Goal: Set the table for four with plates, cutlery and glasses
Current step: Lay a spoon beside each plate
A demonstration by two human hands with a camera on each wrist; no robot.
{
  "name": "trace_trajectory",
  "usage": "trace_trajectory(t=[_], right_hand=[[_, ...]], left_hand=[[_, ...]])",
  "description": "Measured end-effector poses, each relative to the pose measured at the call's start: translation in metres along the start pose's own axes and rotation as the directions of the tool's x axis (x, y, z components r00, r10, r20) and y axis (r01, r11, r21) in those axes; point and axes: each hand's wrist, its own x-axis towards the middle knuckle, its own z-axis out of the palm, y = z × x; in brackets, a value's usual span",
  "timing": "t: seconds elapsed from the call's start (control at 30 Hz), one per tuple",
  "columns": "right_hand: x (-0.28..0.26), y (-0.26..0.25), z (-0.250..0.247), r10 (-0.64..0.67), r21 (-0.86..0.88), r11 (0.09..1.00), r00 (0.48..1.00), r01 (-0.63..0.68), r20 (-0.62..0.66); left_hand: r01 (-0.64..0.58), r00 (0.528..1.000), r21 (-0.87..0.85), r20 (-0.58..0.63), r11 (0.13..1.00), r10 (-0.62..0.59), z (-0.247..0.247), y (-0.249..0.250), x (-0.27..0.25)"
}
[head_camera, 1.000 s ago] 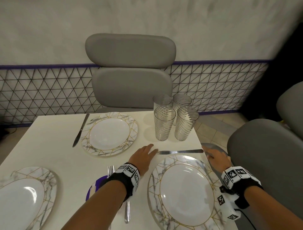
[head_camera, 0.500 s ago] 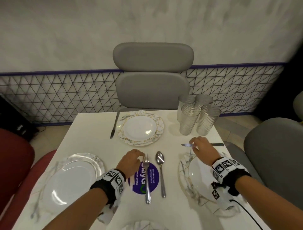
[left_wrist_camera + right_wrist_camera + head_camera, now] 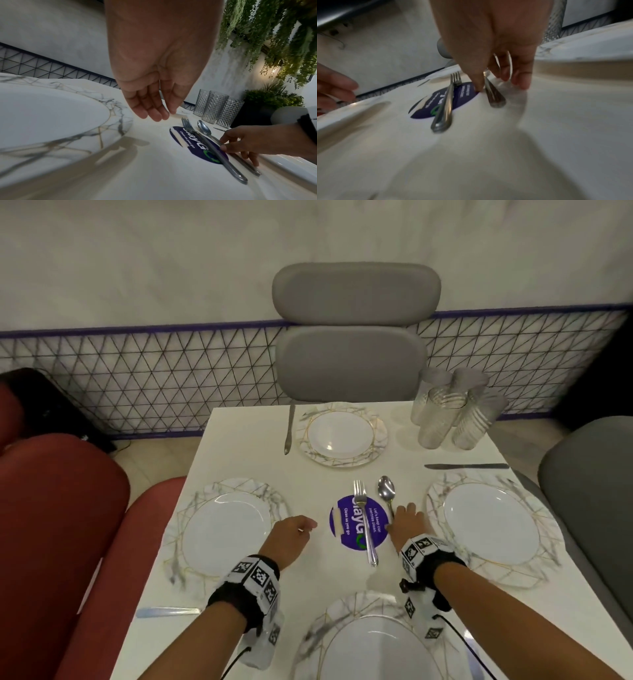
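Four marbled plates sit on the white table [image 3: 239, 460]: far [image 3: 342, 434], left [image 3: 226, 529], right [image 3: 491, 523] and near [image 3: 373, 652]. A fork [image 3: 363, 522] and a spoon [image 3: 387, 491] lie side by side over a purple sticker [image 3: 349, 525] in the middle. My right hand [image 3: 399, 517] pinches the spoon handle [image 3: 494, 97], thumb on one side and fingers on the other. My left hand [image 3: 301, 529] hovers between the left plate and the sticker, fingers relaxed [image 3: 154, 112], holding nothing. Several ribbed glasses [image 3: 452, 416] stand grouped at the far right corner.
One knife [image 3: 290, 428] lies left of the far plate, another [image 3: 462, 466] beyond the right plate, a third [image 3: 168, 611] by the near left edge. A grey chair [image 3: 352, 337] stands at the far side, another grey one [image 3: 589, 491] on the right, and red seats [image 3: 68, 525] on the left.
My right hand left the knife beyond the right plate and came back onto the spoon handle. My left hand drew away from the fork toward the left. My head pulled back, showing all the plates.
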Motion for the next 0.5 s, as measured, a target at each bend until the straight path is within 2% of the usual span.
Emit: trace_trajectory(t=[0.2, 0.3, 0.4, 0.5], right_hand=[[-0.014, -0.002, 0.011, 0.046, 0.003, 0.999, 0.994, -0.046, -0.099], [-0.017, 0.000, 0.006, 0.088, 0.028, 0.996, 0.994, -0.086, -0.060], [-0.017, 0.003, -0.005, 0.094, 0.059, 0.994, 0.995, -0.096, 0.034], [-0.016, 0.005, -0.017, 0.126, 0.161, 0.977, 0.987, -0.140, 0.095]], left_hand=[[0.011, 1.000, -0.021, 0.006, 1.000, -0.010, 0.001, -0.008, -0.012], [0.011, 1.000, -0.028, 0.008, 1.000, -0.011, 0.002, -0.006, -0.013], [0.015, 1.000, -0.026, 0.016, 1.000, -0.014, 0.007, -0.001, -0.013], [-0.001, 1.000, -0.019, 0.029, 1.000, 0.001, 0.014, 0.005, -0.013]])
